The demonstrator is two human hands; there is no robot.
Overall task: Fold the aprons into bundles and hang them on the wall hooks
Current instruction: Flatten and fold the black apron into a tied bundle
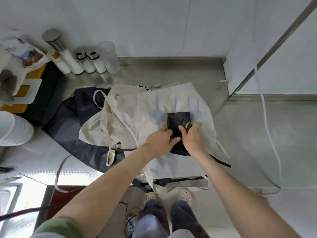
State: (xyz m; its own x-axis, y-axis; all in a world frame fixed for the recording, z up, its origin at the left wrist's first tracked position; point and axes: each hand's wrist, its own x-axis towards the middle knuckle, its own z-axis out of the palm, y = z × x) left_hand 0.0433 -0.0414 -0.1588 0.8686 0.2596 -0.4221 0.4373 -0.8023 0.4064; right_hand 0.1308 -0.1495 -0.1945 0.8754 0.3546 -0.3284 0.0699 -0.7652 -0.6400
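At the bottom of the frame, a pair of pale perforated shoes [185,195] stands on the floor beside a white power strip [131,227] with a thin black lead. Just above them runs the front edge of a brushed steel counter [240,134]. Ties and corners of cloth hang over this edge. Both bare forearms reach up to the middle of the frame. There the left hand [161,140] and the right hand [193,138] meet on a small black apron bundle [178,120]. Each hand has its fingers and thumb curled round the bundle's near end. The bundle is a compact rectangle of thin, slightly shiny fabric with a small yellow ring mark. It lies on top of a cream apron [149,107] of matte woven cloth, printed with faint blue kitchen utensils. A black strap trails out under the right wrist. To the left, a dark navy apron [68,127] lies rumpled and partly under the cream one. A white cord [267,127] hangs down the right side. At far left is a stack of white bowls [12,129]. Further back, in the upper left, steel-capped jars [68,55] and a clear glass [108,54] stand against the white wall.
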